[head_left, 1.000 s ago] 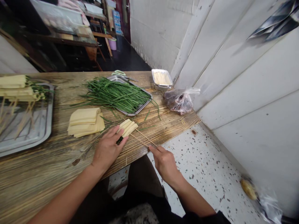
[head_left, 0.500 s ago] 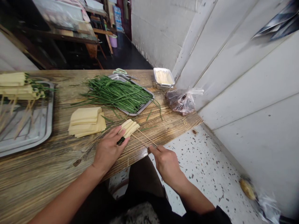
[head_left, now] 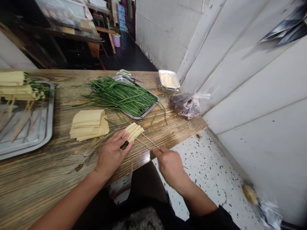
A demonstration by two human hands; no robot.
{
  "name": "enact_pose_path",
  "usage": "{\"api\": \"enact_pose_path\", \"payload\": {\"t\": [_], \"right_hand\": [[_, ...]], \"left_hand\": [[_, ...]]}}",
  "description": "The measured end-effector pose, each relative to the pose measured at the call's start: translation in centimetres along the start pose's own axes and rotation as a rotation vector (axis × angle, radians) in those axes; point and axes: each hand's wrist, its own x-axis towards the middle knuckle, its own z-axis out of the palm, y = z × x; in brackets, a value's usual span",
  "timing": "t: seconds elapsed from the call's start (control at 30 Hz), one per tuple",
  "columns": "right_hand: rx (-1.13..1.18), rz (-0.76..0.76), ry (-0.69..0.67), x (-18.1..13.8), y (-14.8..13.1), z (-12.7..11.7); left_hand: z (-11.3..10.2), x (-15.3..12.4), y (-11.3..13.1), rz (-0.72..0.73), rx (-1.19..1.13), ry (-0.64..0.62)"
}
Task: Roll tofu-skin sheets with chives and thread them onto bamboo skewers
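My left hand is closed over a row of several pale yellow tofu-skin rolls, pinning them on the wooden table. Dark green filling shows at the end of the nearest roll, between thumb and fingers. Two thin bamboo skewers run from the rolls' right side toward my right hand, which grips them near the table's front edge. Their tips inside the rolls are hidden. A stack of flat tofu-skin sheets lies left of the rolls. Behind them, long green chives are heaped on a metal tray.
At the left, a large metal tray bears finished-looking skewered rolls. Green-handled scissors lie behind the chives. A foil box of pale strips and a plastic bag with dark contents stand by the white wall.
My right hand has moved slightly toward the rolls, and less of the skewers shows between them. My left hand keeps its place on the rolls. The view has shifted a little.
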Motion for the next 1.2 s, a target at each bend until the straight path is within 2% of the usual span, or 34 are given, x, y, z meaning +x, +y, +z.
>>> {"api": "enact_pose_path", "payload": {"t": [0.37,0.73,1.2], "right_hand": [[0.018,0.000,-0.033,0.6,0.0,-0.2],[0.021,0.003,-0.059,1.1,-0.5,-0.6],[0.112,-0.010,-0.025,2.0,-0.5,0.5]], "left_hand": [[0.2,-0.4,-0.2,-0.066,-0.051,-0.007],[0.1,-0.4,-0.1,-0.074,-0.081,-0.020],[-0.2,-0.3,-0.1,-0.105,-0.085,-0.056]]}}
